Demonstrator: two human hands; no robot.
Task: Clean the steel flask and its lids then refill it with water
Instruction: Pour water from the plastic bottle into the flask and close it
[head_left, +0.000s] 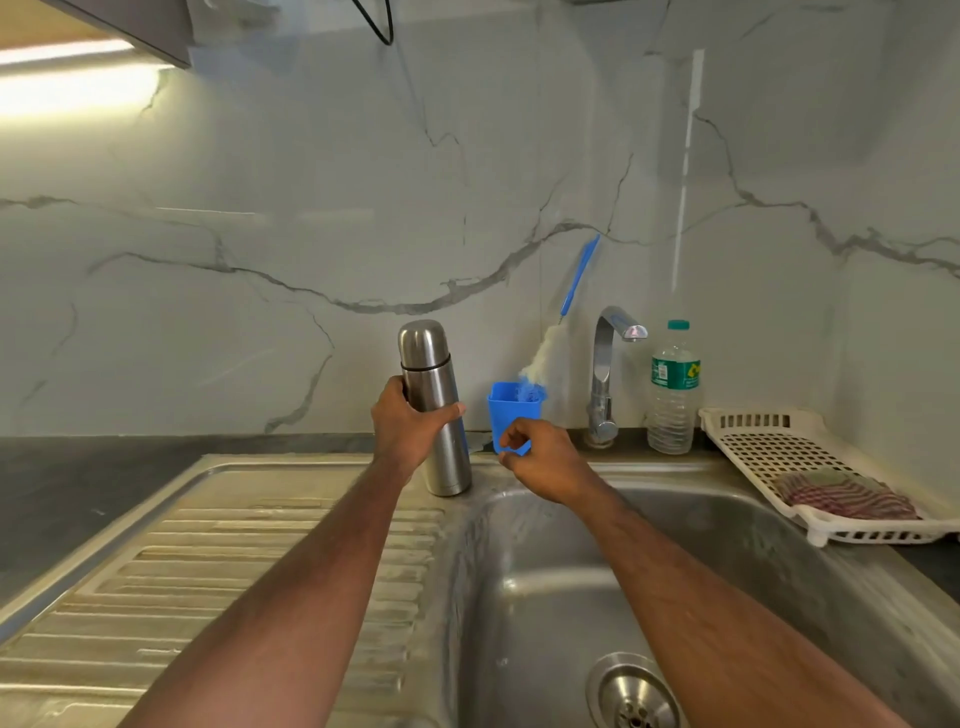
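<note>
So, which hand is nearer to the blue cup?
Right. The right hand is directly in front of the blue cup, overlapping its lower edge. The left hand grips the steel flask, left of the cup.

A bright strip light (72, 78) under the cabinet (130, 26) glared at upper left. The rest was evenly, softly lit, with wide-angle bending at the edges and mild softness throughout.

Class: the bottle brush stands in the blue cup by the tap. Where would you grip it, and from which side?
Grip the blue handle, reaching in from the front. It leans up against the wall, clear above the cup, while the white bristle head sits low in the cup, close beside the tap.
</note>
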